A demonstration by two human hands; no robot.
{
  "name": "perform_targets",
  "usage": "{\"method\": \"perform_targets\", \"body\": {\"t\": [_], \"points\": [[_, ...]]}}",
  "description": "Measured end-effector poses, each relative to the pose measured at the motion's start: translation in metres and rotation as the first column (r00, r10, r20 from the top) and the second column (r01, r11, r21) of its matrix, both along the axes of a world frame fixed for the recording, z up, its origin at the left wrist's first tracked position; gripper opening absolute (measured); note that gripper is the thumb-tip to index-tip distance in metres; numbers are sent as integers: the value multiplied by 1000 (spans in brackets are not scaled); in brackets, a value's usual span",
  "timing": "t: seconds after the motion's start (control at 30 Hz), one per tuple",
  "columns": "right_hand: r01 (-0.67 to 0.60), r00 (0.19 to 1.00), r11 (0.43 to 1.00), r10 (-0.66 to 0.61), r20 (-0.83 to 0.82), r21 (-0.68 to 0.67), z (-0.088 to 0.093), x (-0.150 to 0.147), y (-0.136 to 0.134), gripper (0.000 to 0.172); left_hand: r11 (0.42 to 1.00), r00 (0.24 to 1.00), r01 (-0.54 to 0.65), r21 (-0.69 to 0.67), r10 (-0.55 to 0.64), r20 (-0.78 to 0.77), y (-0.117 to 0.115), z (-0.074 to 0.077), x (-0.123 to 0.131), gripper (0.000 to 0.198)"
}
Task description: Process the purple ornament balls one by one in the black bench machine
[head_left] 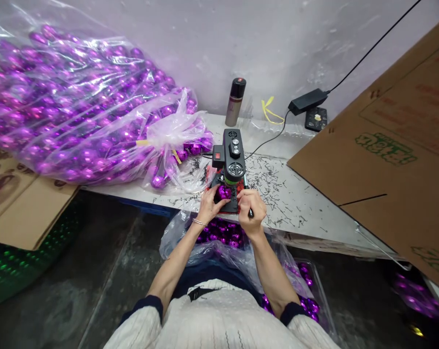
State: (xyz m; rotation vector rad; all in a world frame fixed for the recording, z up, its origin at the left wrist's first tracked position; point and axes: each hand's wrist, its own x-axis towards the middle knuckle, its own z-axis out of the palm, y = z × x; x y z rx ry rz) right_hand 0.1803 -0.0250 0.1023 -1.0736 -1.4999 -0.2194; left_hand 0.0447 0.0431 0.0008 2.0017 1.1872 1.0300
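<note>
Slick ball under a pinch

The left fingers are pinching the ball's sides, the machine standing just beyond them — it is probably feeling light, slippery and dentable, so the sides are suiting best. The right fingers are wrapping round a lever.

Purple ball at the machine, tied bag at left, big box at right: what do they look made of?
Purple ball: probably plastic with a shiny metallic finish, judging by its bright highlights; glass isn't ruled out. Tied bag: thin, clear plastic film, going by its glossy, see-through creases. Big box: apparently cardboard, matte and brown, with flat printed panels.
</note>
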Motion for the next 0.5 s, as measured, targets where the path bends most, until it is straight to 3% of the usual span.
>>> {"method": "perform_targets", "body": {"t": [0.27,0.5], "points": [[-29,999,1000,29,-16,4,0,0,-1,24,1000,999,13,1,-13,43,2,-8,10,63],[-24,1000,1000,24,-16,15,-17,0,0,23,999,999,0,41,-2,41,0,-14,8,61]]}}
